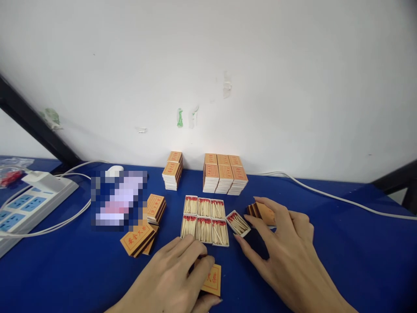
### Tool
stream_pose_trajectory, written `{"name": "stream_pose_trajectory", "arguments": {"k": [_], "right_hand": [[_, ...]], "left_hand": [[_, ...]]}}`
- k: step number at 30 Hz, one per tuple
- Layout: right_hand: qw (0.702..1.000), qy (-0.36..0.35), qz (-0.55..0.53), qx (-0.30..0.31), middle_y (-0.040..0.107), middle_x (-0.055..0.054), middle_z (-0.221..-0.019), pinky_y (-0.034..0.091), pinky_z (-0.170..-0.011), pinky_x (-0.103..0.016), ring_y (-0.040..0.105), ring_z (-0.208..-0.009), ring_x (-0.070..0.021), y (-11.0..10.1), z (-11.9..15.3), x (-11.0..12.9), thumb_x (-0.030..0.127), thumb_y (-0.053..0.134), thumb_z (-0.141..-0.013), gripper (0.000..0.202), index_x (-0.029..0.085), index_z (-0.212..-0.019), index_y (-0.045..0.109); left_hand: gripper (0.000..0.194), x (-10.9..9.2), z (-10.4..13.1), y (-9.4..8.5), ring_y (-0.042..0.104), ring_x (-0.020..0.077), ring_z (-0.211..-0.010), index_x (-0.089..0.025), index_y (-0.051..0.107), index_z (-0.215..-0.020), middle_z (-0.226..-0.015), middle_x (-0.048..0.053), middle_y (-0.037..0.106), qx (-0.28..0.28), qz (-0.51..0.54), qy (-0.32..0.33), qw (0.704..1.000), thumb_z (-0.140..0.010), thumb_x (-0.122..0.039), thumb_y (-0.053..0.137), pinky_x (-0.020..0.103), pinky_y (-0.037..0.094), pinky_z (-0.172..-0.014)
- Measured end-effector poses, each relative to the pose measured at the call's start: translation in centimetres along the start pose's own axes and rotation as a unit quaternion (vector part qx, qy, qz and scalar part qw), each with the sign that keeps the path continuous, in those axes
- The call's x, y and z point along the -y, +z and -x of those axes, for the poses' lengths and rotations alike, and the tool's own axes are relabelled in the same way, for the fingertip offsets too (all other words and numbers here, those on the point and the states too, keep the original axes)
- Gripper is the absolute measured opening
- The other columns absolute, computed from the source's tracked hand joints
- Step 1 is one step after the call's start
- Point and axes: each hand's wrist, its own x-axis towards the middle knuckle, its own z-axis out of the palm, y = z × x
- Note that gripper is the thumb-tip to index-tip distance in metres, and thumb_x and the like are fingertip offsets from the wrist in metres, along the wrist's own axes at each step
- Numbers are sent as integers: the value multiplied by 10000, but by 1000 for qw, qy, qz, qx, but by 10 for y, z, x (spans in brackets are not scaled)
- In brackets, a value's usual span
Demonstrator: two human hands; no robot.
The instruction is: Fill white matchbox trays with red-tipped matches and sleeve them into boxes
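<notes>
My left hand (177,271) is closed around an orange matchbox (213,280) with red characters, low in the middle; its fingers hide most of the box. My right hand (280,243) has thumb and index finger on the two long sides of a small matchbox tray (239,224) full of red-tipped matches, which lies at an angle. To its left, several filled match trays (204,224) form two neat rows. Behind my right fingers stands a partly hidden group of orange matchbox covers (265,214).
Against the wall stand a narrow matchbox stack (172,170) and a wider one (224,173). More matchboxes (155,208) and tilted matchbox covers (138,238) lie left of the trays. A power strip (28,206), white cables (309,189) and a blurred-out item (122,195) are on the blue table.
</notes>
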Motion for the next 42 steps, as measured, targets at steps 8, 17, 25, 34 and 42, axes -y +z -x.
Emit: {"name": "stream_pose_trajectory", "arguments": {"k": [8, 17, 25, 34, 42], "right_hand": [[1000, 2, -1, 14, 579, -299, -1547, 596, -826, -574, 599, -1139, -416, 3, 2, 1, 295, 634, -1103, 239, 144, -1212, 784], [999, 29, -15, -20, 637, -298, -1468, 537, -799, -557, 609, -1111, -434, 3, 2, -2, 331, 627, -1162, 218, 163, -1184, 765], [986, 24, -163, -36, 831, -96, -1226, 530, -836, -462, 764, -1096, -324, -15, -1, 1, 411, 649, -1187, 186, 287, -1306, 721], [968, -17, -248, -33, 878, -15, -1098, 596, -864, -399, 839, -999, -250, -25, -5, 5, 436, 681, -1180, 182, 318, -1301, 750], [958, -47, -283, -10, 861, -22, -1126, 650, -929, -350, 824, -1031, -216, -25, -5, 0, 378, 707, -1178, 203, 302, -1363, 741]], "left_hand": [[570, 3, -3, -4, 814, 320, -963, -137, 722, -1281, -1129, 102, 803, 1, -9, -6, 1000, -908, -426, 1042, 455, 738, -816], [466, 4, -6, -18, 810, 299, -999, -219, 683, -1129, -1107, 42, 769, 87, 32, -69, 993, -860, -231, 1063, 376, 716, -783], [205, 7, -7, -16, 842, 235, -1111, -308, 641, -1401, -1285, 26, 777, -37, 128, -143, 981, -1222, -404, 666, 350, 731, -932], [253, 7, -13, -25, 857, 213, -1117, -297, 681, -1421, -1276, 37, 800, -89, 148, -140, 975, -1214, -442, 689, 292, 729, -948], [279, 9, -6, -18, 822, 202, -1224, -327, 619, -1500, -1387, 47, 750, -60, 160, -146, 974, -1241, -430, 635, 294, 699, -1036]]}}
